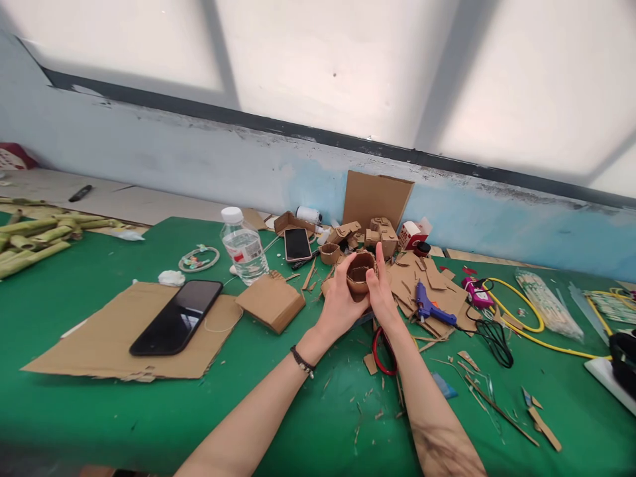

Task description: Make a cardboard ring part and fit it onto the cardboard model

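Between my two hands is a small round cardboard cup [358, 286], its open top facing up toward me. My left hand [340, 298] is wrapped round its left side, and my right hand [383, 295] grips the right side with a finger pointing up. Beneath my wrists lies a pair of scissors with red handles [381, 364], partly hidden. A flat cardboard box [271, 301] sits left of my hands. To the right, a blue glue gun [431, 306] rests on cardboard scraps [407, 281].
A water bottle [244, 248] stands at left, behind a large phone [177, 318] on a cardboard sheet [109, 331]. Small cardboard pieces [382, 232] and another phone [297, 245] are at the back. A yellow cable [536, 334], bagged sticks [549, 305] and a craft knife [541, 424] lie right.
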A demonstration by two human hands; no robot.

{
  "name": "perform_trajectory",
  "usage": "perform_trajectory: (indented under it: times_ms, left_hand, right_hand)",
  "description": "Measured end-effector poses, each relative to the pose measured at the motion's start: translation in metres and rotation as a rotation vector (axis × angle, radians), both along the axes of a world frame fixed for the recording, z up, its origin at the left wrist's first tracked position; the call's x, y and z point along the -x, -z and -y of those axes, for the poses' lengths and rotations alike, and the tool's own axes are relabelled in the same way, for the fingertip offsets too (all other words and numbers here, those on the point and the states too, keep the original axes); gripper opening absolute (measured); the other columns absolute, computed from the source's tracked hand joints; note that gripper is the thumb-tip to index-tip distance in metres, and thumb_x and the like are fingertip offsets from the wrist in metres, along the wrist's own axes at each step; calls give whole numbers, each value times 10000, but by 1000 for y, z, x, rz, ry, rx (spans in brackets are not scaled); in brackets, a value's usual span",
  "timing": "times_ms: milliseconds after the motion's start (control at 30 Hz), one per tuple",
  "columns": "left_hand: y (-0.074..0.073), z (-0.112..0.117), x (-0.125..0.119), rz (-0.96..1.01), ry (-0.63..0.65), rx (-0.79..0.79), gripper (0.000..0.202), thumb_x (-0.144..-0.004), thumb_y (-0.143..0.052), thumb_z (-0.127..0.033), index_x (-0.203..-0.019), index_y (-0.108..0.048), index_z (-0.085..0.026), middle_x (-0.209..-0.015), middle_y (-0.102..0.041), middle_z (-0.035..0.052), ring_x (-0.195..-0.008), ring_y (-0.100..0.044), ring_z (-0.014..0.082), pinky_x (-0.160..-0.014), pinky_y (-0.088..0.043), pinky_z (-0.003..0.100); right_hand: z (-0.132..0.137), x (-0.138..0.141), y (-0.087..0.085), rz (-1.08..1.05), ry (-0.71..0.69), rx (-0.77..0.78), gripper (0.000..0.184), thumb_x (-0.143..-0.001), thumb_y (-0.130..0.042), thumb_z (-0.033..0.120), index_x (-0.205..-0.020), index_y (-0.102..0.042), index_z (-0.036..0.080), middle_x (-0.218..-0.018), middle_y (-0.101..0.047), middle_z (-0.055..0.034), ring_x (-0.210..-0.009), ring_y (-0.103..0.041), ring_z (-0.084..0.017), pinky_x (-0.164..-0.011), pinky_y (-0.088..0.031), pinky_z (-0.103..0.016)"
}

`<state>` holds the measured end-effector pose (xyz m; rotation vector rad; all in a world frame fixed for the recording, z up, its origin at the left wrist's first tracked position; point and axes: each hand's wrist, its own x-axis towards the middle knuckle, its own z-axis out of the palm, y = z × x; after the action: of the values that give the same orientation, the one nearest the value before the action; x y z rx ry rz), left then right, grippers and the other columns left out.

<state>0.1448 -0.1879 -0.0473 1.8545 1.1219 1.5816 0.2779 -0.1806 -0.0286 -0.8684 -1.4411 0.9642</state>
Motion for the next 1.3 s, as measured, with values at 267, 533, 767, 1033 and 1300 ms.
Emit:
perform_trajectory:
  times_ms: [267, 533, 767, 1033, 1300]
  left_hand:
    - [2, 0, 7, 43, 51, 37, 895, -938, -826, -373, -1697, -360, -287, -1689, -564, 155, -1537, -615, 331, -1286, -531, 529]
    - [1, 5, 4, 90, 67, 20, 981, -959, -823, -416, -1751, -261, -272, -1704, -539, 177, -1544, -605, 322, -1280, -532, 515]
    - [1, -1, -2, 111, 43, 65, 1057, -921, -867, -420, -1763, -245, -275, -1716, -534, 182, -1535, -620, 332, -1253, -558, 517]
    - [-3, -2, -1, 120, 38, 65, 984, -933, -852, -392, -1743, -301, -296, -1698, -565, 156, -1536, -623, 325, -1271, -550, 518]
    - [-7, 4, -3, 147, 23, 97, 935, -927, -847, -397, -1706, -342, -283, -1669, -581, 173, -1504, -645, 345, -1240, -573, 544]
  right_hand:
    - [7, 3, 0, 93, 66, -17, 847, -1103, -546, 713, -1821, -227, 396, -1866, -351, 8, -1701, -400, -286, -1411, -330, -515]
    - [13, 5, 6, 102, 113, -149, 772, -1122, -548, 664, -1803, -278, 421, -1857, -369, -11, -1703, -390, -278, -1411, -327, -520]
    - [9, 9, -3, 33, 86, -59, 761, -1122, -520, 686, -1801, -275, 445, -1861, -361, 13, -1710, -382, -261, -1416, -323, -507]
    - [3, 10, -3, 16, 81, 35, 813, -1105, -522, 712, -1811, -258, 408, -1856, -370, 16, -1696, -412, -248, -1420, -314, -513]
    - [4, 12, -2, -5, 78, 41, 779, -1108, -529, 685, -1795, -324, 382, -1821, -438, 10, -1670, -459, -262, -1406, -343, -534]
